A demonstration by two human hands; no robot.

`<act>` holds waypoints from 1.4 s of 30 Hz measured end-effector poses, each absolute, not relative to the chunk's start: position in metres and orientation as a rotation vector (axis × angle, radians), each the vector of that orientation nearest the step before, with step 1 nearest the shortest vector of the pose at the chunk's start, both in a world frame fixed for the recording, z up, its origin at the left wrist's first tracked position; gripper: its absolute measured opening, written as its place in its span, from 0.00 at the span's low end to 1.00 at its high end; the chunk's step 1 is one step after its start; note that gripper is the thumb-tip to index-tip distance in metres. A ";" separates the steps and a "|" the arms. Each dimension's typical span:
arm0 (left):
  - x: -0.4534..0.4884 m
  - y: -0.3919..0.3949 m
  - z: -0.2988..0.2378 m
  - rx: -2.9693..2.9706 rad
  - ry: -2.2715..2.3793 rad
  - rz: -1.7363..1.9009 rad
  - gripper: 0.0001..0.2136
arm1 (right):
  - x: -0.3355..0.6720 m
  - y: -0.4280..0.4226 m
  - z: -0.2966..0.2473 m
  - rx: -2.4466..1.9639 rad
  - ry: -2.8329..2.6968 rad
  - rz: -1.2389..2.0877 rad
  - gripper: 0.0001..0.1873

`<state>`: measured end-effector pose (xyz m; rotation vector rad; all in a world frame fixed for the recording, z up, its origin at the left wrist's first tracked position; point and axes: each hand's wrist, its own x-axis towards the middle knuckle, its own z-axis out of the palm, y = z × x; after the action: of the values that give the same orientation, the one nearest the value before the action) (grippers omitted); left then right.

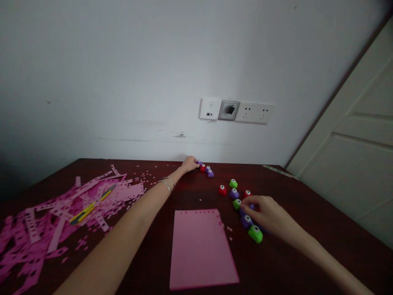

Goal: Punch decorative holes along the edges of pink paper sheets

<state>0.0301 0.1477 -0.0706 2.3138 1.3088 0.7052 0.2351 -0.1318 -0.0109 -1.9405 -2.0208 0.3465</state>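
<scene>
My left hand (189, 163) reaches to the table's far edge, its fingers closed on a small purple paper punch (199, 162) with a white eye-like top. Beside that punch stand a red punch (203, 168) and a purple punch (210, 173). My right hand (265, 211) is over the nearer group, thumb and forefinger pinched at the right side of a green paper punch (236, 204). The hand partly hides purple punches behind and below it. Around it are another purple punch (246, 221), a bright green one (255, 234) and a red one (247, 194).
A pink paper sheet (201, 250) lies in front of me on the dark table (291, 254). At left, a yellow cutter knife (87, 212) rests on a heap of hole-punched pink strips (57, 233). Small paper bits are scattered about. Wall sockets (254, 113) are behind.
</scene>
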 end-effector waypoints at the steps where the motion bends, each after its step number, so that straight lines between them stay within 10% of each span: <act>1: 0.028 0.145 -0.068 2.312 1.303 0.727 0.11 | 0.234 -0.132 -0.010 -1.933 -2.019 0.345 0.11; 21: -0.027 -0.073 -0.004 2.534 1.026 0.837 0.06 | 0.155 -0.145 -0.022 -1.434 -1.885 0.442 0.16; 42: -0.022 -0.090 -0.015 2.899 0.868 0.959 0.12 | 0.148 -0.133 -0.009 -1.419 -1.630 0.925 0.13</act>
<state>-0.0222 -0.0903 -0.0148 2.8991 0.8681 0.9592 0.1476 -0.1330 -0.0087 -1.4194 -1.6303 0.9255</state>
